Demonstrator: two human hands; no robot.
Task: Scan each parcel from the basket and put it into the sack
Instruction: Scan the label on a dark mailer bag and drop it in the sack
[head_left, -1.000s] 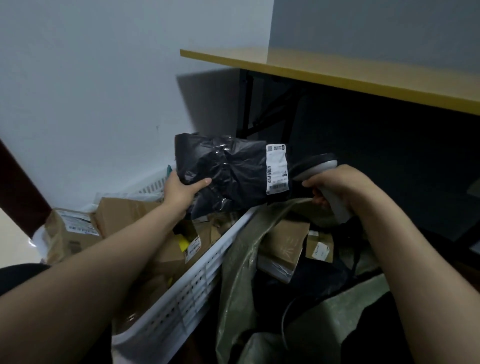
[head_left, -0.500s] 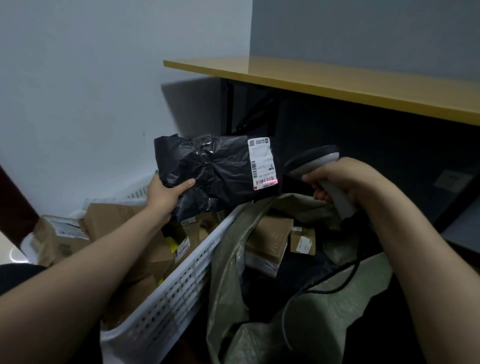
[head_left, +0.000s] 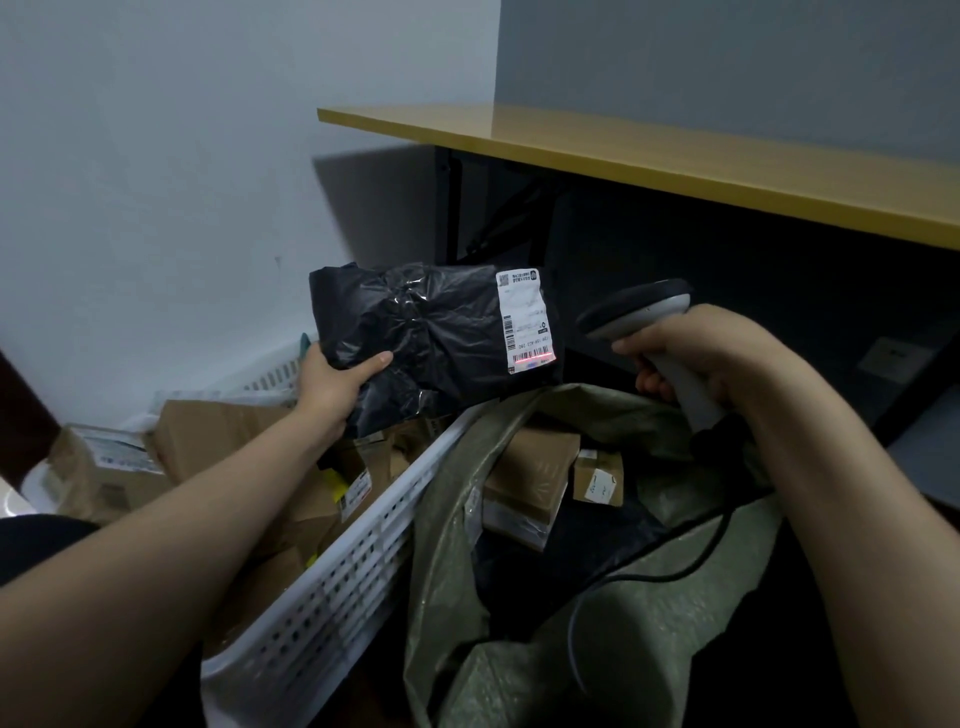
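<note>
My left hand (head_left: 332, 382) grips the left end of a black plastic parcel (head_left: 431, 338), held up above the white basket (head_left: 337, 587). Its white label (head_left: 524, 319) faces right, and a red scan line crosses the barcode at the label's bottom. My right hand (head_left: 691, 353) holds a grey barcode scanner (head_left: 636, 309) by its handle, head pointed at the label. Under the parcel's right end gapes the olive-green sack (head_left: 467, 545), with cardboard boxes (head_left: 530, 478) inside it.
The basket holds several cardboard parcels (head_left: 218, 441). A yellow-topped table (head_left: 675, 156) on black legs stands behind the sack. The scanner's black cable (head_left: 691, 561) hangs across the sack mouth. White wall lies to the left.
The red scan line appeared on the label's barcode half a second ago and still sits there. Parcel and scanner stay almost in place; the view has shifted slightly.
</note>
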